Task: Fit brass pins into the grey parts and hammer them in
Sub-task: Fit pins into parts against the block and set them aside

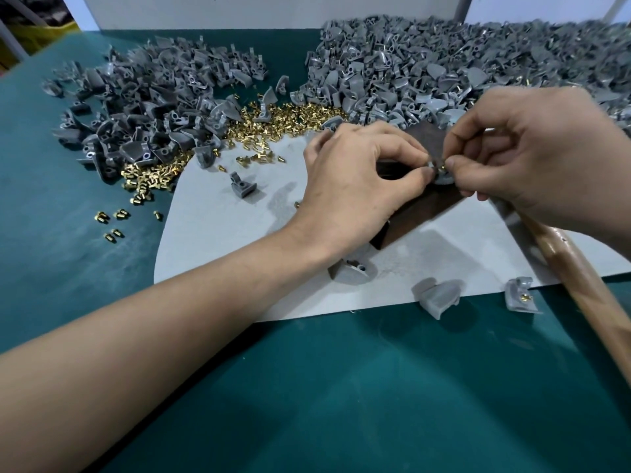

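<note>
Left hand (358, 179) pinched a grey part (444, 179) while right hand (532, 158) pinched 1 brass pin (441, 166) into it between the fingertips; the hammer (573, 268) seemed due next.

bare left hand (355, 186) and right hand (539, 155), bare forearms (177, 322), fine hair along the right wrist

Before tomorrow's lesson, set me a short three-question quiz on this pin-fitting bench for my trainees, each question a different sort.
1. True or false: the left hand holds a grey part while the right hand pinches a brass pin against it.
2. The loose pin heap lies: A between the left grey-part heap and the right grey-part heap; B in a box; C in a palm.
3. Fill in: the wooden handle lies on the person's ____ side.
Key: 1 true; 2 A; 3 right.
</note>
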`<state>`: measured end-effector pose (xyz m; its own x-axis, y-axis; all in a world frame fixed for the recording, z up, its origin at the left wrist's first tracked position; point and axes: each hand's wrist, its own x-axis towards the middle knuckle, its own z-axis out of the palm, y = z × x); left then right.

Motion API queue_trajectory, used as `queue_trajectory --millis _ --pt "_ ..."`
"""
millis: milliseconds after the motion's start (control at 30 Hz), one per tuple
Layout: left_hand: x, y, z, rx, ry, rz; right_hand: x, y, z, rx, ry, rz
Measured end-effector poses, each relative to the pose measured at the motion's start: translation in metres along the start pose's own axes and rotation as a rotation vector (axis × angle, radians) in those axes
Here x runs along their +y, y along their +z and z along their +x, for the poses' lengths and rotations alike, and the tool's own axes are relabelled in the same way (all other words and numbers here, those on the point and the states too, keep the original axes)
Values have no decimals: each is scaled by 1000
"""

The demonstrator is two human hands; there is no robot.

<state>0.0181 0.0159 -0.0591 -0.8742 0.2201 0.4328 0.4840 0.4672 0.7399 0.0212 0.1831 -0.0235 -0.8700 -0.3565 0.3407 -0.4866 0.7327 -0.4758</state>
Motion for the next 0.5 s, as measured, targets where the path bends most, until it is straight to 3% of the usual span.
queue_trajectory --millis 167,500 --pt "0 0 0 6 2 8 0 3 -2 -31 99 223" --pt "0 0 0 7 12 21 12 9 -5 44 167 381"
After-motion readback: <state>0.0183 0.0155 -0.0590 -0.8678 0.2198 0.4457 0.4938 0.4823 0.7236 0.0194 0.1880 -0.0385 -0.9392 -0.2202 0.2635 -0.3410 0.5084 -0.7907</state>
